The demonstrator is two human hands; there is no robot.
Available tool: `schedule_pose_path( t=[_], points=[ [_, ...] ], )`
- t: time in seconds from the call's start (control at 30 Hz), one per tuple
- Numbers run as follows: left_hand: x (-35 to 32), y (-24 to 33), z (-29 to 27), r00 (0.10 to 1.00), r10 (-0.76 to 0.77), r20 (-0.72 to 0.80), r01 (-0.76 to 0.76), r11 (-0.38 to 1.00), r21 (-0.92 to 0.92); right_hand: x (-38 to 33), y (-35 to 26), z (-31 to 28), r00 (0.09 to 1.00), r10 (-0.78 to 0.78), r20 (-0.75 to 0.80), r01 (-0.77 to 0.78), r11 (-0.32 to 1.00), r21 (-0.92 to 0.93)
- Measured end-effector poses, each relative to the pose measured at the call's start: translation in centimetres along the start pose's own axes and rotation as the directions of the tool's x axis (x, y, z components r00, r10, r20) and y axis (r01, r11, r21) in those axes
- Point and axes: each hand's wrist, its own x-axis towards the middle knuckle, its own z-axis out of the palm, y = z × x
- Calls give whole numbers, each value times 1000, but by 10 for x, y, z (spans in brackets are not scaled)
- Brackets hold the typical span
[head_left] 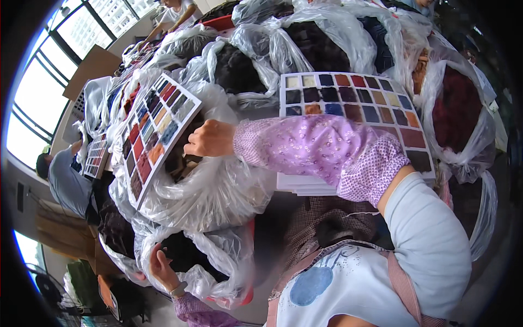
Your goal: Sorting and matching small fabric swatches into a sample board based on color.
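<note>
Right hand (210, 138), fingers curled shut inside the clear plastic bag (218, 191) at nine o'clock of the swatch card (158, 125), apparently clenching dark swatches; left hand (162, 267) grips a lower bag's rim; advisable: lift slowly, keeping the card level.

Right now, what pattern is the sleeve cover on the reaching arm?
Purple with small white flowers, clearest in the head view.

Right hand (210, 139) reaches into clear bag (218, 185) beside swatch card (155, 128)
</note>
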Motion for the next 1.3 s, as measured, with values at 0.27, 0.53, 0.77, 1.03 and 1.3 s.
schedule_pose_path(
  t=[0.27,0.53,0.77,1.03,1.3],
  points=[
    [47,150,193,580,93,809,768,266,-582,-187,158,-91,888,456,63,-431,872,-233],
    [122,179,407,366,202,908,790,449,-418,-244,153,-98,794,577,190,-603,788,124],
    [146,177,522,531,214,820,290,863,-414,-232,171,-84,375,723,579,-887,461,0],
    [158,161,553,576,188,795,-30,977,-209,-232,186,-70,254,662,705,-965,123,232],
    [174,153,550,519,305,799,-305,939,-160,-253,212,-36,90,883,461,-924,-99,369]
  ],
)
